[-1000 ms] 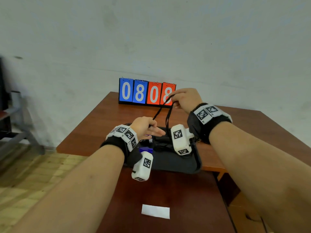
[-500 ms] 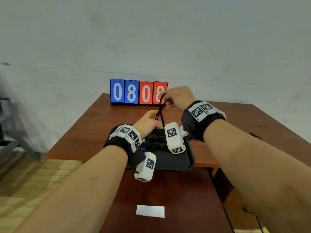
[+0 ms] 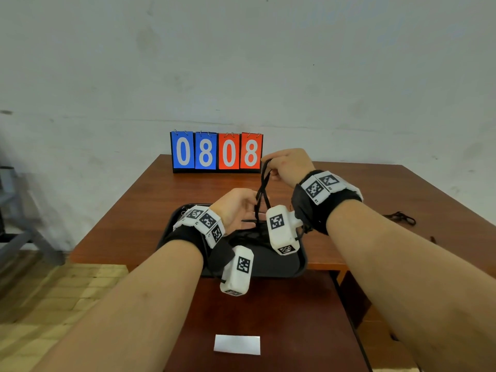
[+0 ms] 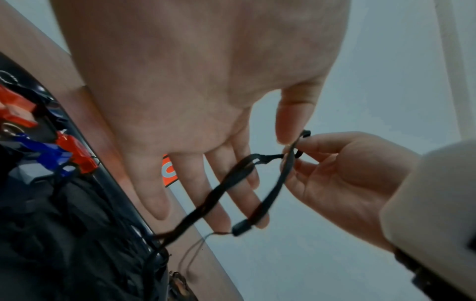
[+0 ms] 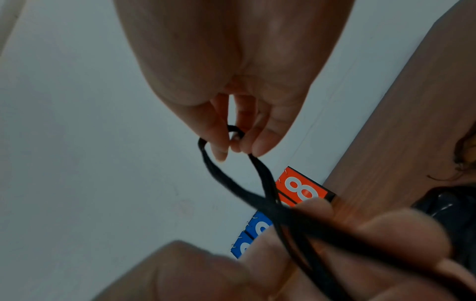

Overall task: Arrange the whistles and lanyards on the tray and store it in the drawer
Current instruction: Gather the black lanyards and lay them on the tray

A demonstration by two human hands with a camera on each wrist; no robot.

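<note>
A black lanyard (image 3: 263, 185) rises from the black tray (image 3: 302, 264) at the table's near middle. My right hand (image 3: 283, 167) pinches the top of its loop (image 5: 235, 132) between thumb and fingertips, above the tray's far edge. My left hand (image 3: 241, 208) sits lower, palm toward the strands, with straight fingers (image 4: 219, 195) laid against the two twisted strands (image 4: 231, 183). Red whistles (image 4: 77, 156) and a blue whistle (image 4: 43, 151) lie among dark lanyards at the tray's left end. Most of the tray's contents are hidden by my wrists in the head view.
A flip scoreboard (image 3: 216, 151) reading 0808 stands at the table's far edge by the wall. Another dark lanyard (image 3: 400, 217) lies on the table to the right. A white paper slip (image 3: 237, 344) lies on the lower surface near me. A grey metal frame (image 3: 24, 237) stands left.
My left hand's fingers have moved in against the hanging strands, which now hang closer together and twisted. My right hand still holds the loop up at about the same height.
</note>
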